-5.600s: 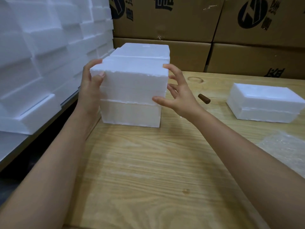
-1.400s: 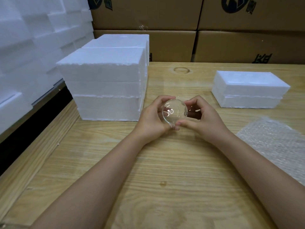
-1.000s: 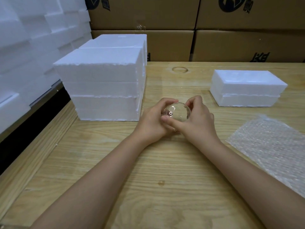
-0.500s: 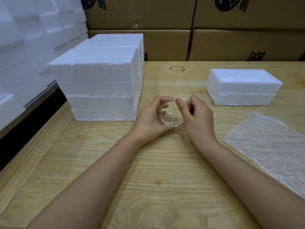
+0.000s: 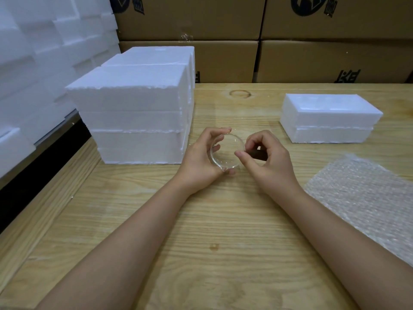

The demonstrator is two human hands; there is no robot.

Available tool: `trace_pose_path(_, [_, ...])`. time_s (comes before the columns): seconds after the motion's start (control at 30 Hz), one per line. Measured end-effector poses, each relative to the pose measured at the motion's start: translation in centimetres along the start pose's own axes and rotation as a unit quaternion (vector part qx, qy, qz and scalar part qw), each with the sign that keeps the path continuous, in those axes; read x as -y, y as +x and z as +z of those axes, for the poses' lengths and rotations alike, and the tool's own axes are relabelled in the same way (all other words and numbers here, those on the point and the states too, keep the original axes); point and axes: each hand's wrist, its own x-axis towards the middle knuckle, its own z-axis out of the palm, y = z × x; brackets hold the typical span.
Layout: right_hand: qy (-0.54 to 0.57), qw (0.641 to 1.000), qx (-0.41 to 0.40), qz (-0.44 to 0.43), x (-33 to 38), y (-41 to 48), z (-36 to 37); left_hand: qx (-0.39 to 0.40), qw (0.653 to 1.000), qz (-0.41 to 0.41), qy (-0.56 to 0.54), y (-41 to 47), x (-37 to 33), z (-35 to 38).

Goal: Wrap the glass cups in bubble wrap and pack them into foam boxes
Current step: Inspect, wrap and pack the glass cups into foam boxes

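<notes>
My left hand [image 5: 201,157] grips a clear round glass cup [image 5: 225,153] by its left side, just above the wooden table [image 5: 212,231], with the cup's opening turned toward me. My right hand [image 5: 270,162] is at the cup's right edge. Its fingers curl round a dark brown stub [image 5: 257,154] that looks like the cup's handle, and its thumb touches the rim. A sheet of bubble wrap [image 5: 366,193] lies flat to the right. A closed white foam box [image 5: 328,117] sits at the back right.
A tall stack of foam boxes [image 5: 138,113] stands just left of my hands. More foam pieces [image 5: 33,63] are piled beyond the table's left edge. Cardboard cartons [image 5: 312,61] line the back.
After I let go of the foam stack, both hands took up the glass cup. In the last second my right hand slid from over the cup to its right edge.
</notes>
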Motion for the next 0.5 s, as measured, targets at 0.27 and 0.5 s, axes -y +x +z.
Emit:
trace_pose_path(0.27, [0.067, 0.998, 0.009, 0.012, 0.16, 0.15, -0.51, -0.014, 1.000, -0.008, -0.008, 0.01, -0.29, -0.29])
trace_pose_path(0.5, [0.165, 0.983, -0.054, 0.059, 0.54, 0.76, -0.52, -0.001, 0.997, -0.035, -0.067, -0.14, -0.77, -0.31])
